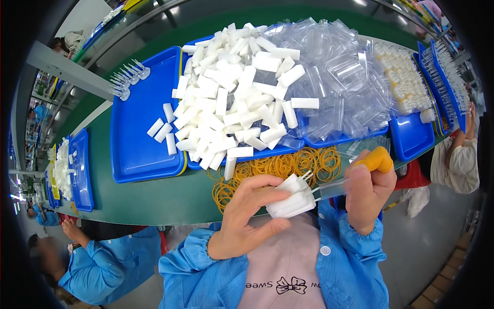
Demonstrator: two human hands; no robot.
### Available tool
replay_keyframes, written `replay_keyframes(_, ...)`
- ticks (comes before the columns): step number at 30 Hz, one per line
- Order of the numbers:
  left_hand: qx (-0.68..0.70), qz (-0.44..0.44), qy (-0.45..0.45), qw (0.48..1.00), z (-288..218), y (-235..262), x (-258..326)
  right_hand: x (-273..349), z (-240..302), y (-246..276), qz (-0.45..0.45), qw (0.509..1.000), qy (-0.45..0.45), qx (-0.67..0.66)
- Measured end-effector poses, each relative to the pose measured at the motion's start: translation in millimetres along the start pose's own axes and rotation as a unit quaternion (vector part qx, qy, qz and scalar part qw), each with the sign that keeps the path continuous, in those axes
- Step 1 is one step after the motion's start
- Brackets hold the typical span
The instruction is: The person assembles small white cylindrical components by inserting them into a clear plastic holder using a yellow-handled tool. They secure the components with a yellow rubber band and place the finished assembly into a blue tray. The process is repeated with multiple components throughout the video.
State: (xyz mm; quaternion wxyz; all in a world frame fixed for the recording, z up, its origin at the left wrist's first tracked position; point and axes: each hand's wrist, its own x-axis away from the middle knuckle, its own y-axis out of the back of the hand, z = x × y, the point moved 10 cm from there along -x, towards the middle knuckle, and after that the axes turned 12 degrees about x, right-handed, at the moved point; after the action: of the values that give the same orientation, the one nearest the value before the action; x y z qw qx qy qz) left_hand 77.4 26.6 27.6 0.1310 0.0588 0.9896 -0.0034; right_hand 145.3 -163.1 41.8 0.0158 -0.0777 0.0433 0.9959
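Fingers [267, 181] of the left hand [246, 216] curl around a small stack of white pieces [290, 198], thumb beneath and the rest wrapped over the top, so the stack sits clamped between them just above the person's chest. Right hand [368, 191], beside it, pinches a clear sleeve [332, 189] whose open end meets the stack; its forefinger wears an orange cot [378, 159]. By their look the white pieces are light, stiff moulded plastic with thin prongs at one end, smooth enough to slide against each other, so a grip across the broad flat sides, away from the prongs, seems safest; squeezing the ends would likely fan the stack out. The sleeve looks thin, flimsy and slick, best held near its mouth by the edges. Just beyond the fingertips lies a heap of yellow rubber bands [280, 167] on the green bench [154, 198]. Farther out from the fingers stand blue trays [136, 129]: one mostly bare with a few white pieces, the next heaped with a white pile [231, 87], and, out beyond the right hand, a mound of clear sleeves [339, 77]. More trays of small parts sit at the far right. Other people in blue smocks work nearby: one [98, 268] low on the left-hand side, an arm [460, 149] at the right edge. The room is a long factory line.
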Motion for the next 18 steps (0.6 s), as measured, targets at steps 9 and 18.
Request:
replay_keyframes(9,-0.046,0.022,-0.036,0.998,-10,-3,-5,-3,8,-17,0.049,0.995,0.033,0.081)
replay_keyframes(18,-0.013,0.017,-0.041,0.999,-6,-4,-2,-5,10,-25,0.042,0.994,0.051,0.089)
